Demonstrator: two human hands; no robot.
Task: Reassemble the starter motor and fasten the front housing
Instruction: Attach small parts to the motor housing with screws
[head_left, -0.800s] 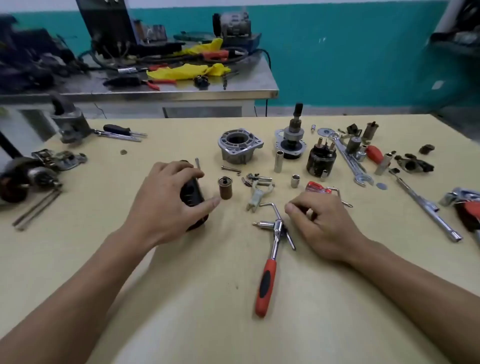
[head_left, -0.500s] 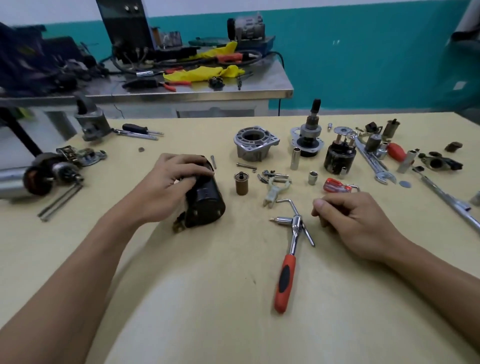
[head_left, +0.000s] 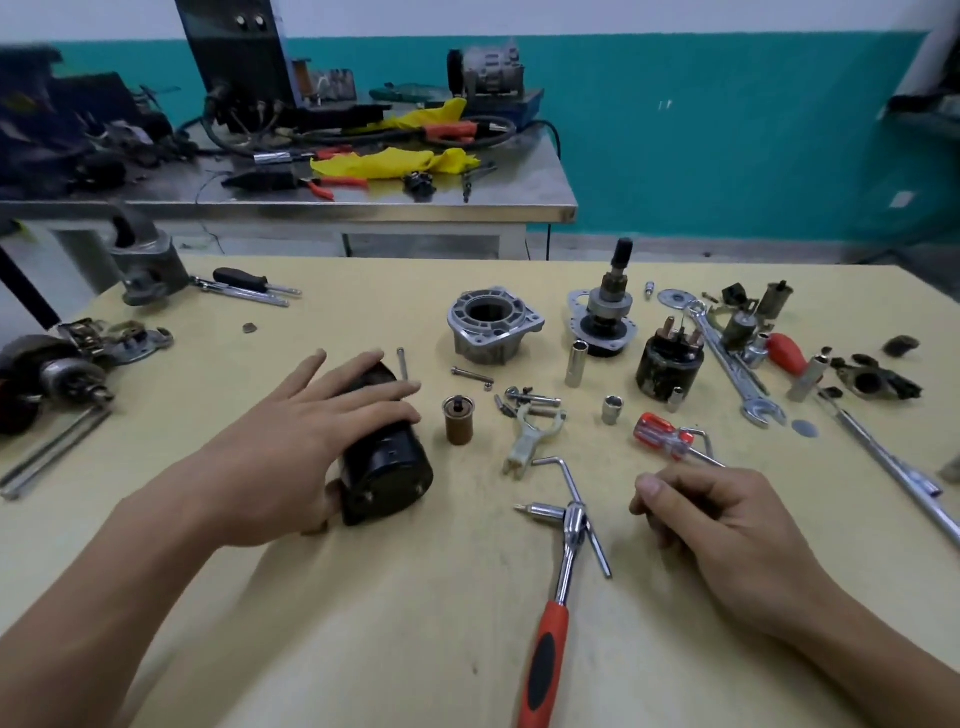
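My left hand (head_left: 301, 447) rests on top of the black motor body (head_left: 389, 467), which lies on its side with an end cap facing me; the fingers lie fairly straight across it and the thumb touches its near left side. Just right of it stands a small brown cylinder (head_left: 458, 420). The aluminium front housing (head_left: 493, 325) sits farther back, with the shaft assembly (head_left: 605, 317) upright on its plate and the black solenoid (head_left: 670, 364) to its right. My right hand (head_left: 727, 525) rests on the table with curled fingers, nothing visible in them.
A red-handled ratchet (head_left: 550, 649) lies between my hands, near a fork lever (head_left: 530, 436), loose bolts (head_left: 530, 400), sockets (head_left: 576, 364) and a small screwdriver (head_left: 665, 434). A spanner (head_left: 737, 369) and extension bar (head_left: 893, 467) lie right. Other starter parts (head_left: 47, 374) sit left; a steel bench (head_left: 363, 202) stands behind.
My left hand's fingers have straightened from a curled grip to lying flat over the motor body, which has turned its end cap toward me. My right hand stays curled near the screwdriver.
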